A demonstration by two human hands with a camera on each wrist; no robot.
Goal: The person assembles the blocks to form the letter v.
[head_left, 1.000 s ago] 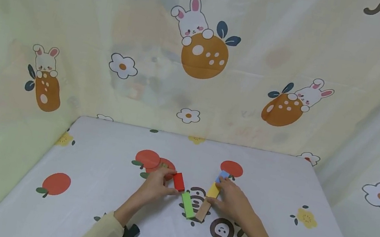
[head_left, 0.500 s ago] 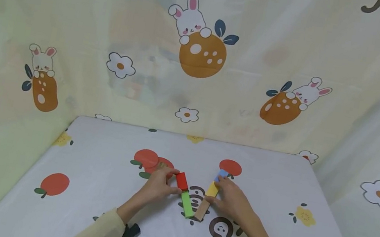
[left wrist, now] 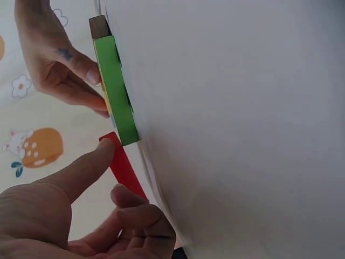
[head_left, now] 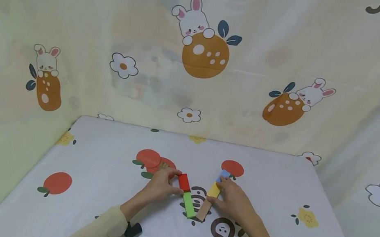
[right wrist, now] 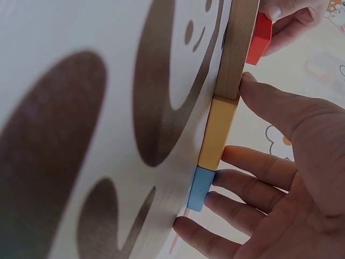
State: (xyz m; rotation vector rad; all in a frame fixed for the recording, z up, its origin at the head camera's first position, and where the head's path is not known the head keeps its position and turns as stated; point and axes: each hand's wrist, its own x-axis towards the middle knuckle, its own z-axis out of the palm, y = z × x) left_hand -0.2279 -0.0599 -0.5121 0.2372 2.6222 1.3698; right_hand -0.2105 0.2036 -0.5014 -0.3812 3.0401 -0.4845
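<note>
Several small oblong blocks form a V on the table. My left hand (head_left: 162,183) pinches the red block (head_left: 184,182) between thumb and fingers at the top of the left arm. That block sits end to end with the green block (head_left: 189,205), which runs down to the V's tip. The right arm has a natural wood block (head_left: 203,210), a yellow block (head_left: 214,190) and a blue block (head_left: 224,175) in line. Along its outer side lies my right hand (head_left: 236,200). In the right wrist view, its thumb touches the wood block (right wrist: 236,48) and its extended fingers touch the yellow and blue ones.
The white tablecloth (head_left: 97,186) carries printed fruit, flowers and dark lettering beneath and around the blocks. A patterned curtain (head_left: 141,98) hangs behind the table's far edge. Dark wrist straps (head_left: 134,230) show near both cuffs.
My left hand has slid the red block a little to the right, and its lower end now lines up with the green block. The right hand stays in place against its row.
</note>
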